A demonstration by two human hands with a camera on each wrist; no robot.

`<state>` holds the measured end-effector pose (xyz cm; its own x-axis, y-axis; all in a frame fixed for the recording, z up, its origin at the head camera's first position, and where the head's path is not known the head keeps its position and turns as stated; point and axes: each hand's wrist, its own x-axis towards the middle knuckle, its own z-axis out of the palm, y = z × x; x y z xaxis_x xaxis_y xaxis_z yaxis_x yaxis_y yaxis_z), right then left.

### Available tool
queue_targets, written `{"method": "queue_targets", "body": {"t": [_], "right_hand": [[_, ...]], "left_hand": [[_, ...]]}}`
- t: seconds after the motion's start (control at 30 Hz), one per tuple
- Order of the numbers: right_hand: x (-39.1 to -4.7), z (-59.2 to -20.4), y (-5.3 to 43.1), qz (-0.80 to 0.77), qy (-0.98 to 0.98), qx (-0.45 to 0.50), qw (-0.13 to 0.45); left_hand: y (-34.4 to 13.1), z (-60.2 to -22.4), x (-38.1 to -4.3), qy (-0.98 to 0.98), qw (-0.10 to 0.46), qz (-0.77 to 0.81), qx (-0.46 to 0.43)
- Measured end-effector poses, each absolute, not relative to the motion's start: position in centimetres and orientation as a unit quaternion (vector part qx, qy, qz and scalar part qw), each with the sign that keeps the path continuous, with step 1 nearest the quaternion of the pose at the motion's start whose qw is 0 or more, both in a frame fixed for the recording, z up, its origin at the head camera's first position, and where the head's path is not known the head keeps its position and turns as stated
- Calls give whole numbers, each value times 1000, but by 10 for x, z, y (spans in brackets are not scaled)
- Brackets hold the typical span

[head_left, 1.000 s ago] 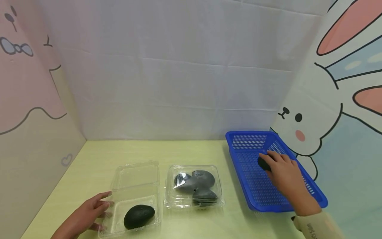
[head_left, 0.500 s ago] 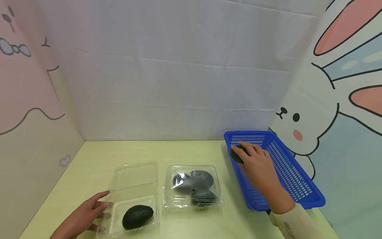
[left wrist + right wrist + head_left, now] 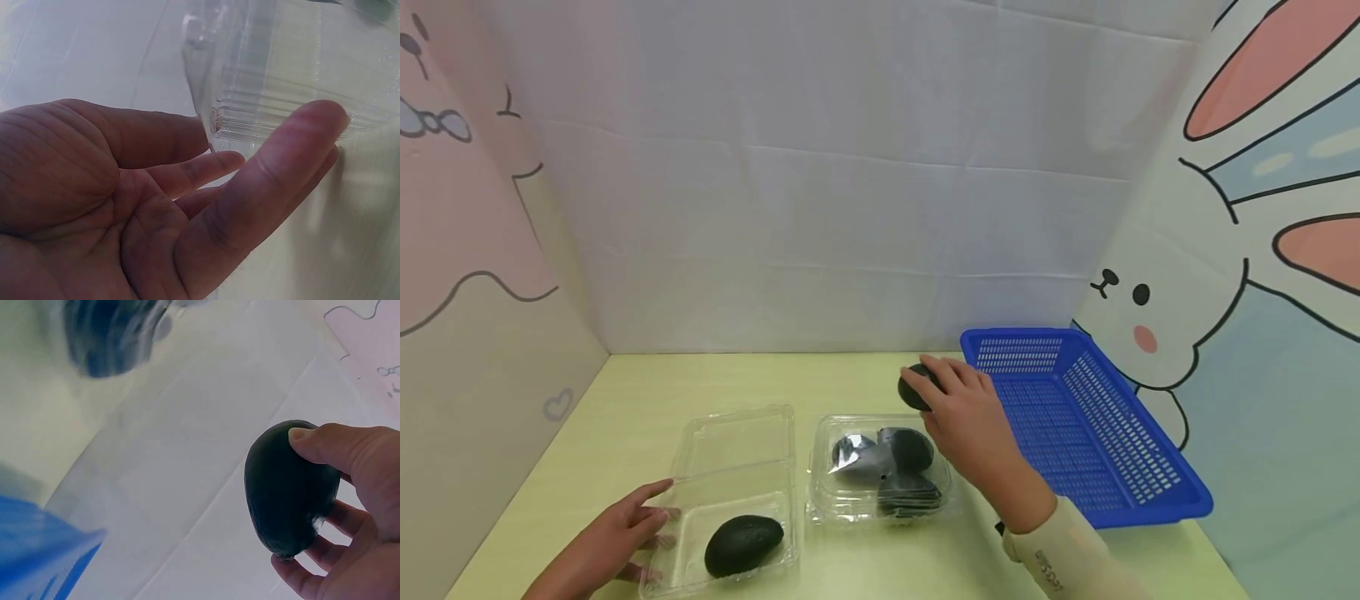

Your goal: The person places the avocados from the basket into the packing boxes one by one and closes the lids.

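Note:
My right hand [image 3: 973, 421] grips a dark green avocado [image 3: 911, 392], held up behind the closed clear clamshell box. In the right wrist view the thumb lies across the avocado [image 3: 281, 487] and the fingers curl under it. My left hand [image 3: 613, 533] is at the left edge of an open clear plastic clamshell box [image 3: 741, 437], its lid folded back. The left wrist view has thumb and fingers [image 3: 275, 162] pinching that box's rim [image 3: 199, 81]. One avocado [image 3: 743, 546] lies in the open box's base.
A closed clear clamshell box [image 3: 822, 492] holding several avocados sits in the middle of the pale yellow table [image 3: 647, 392]. To the right stands a blue perforated basket [image 3: 1075, 450]. White cloth [image 3: 850, 208] hangs behind, with cartoon-printed panels at both sides.
My right hand has carried the avocado leftward from over the blue basket to behind the closed box. The left hand stays at the open box's edge.

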<state>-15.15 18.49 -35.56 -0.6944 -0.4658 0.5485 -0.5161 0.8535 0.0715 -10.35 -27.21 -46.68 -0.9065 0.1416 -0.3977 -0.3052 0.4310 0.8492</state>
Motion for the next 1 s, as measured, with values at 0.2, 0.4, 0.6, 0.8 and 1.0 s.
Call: {"method": "queue_targets", "body": {"t": [0.2, 0.4, 0.6, 0.8, 1.0], "right_hand": [[-149, -362, 151, 36, -909, 300, 286], [-144, -368, 116, 21, -905, 324, 275], [-137, -376, 84, 16, -907, 343, 243], [-130, -387, 56, 13, -903, 366, 222], [-125, -396, 38, 2, -899, 387, 208]], "left_hand": [[-273, -468, -103, 819, 211, 533, -38], [-276, -467, -102, 819, 213, 532, -24], [-274, -466, -103, 818, 212, 534, -27], [-275, -466, -103, 820, 214, 530, -26], [-275, -468, -104, 823, 216, 524, -31]]}}
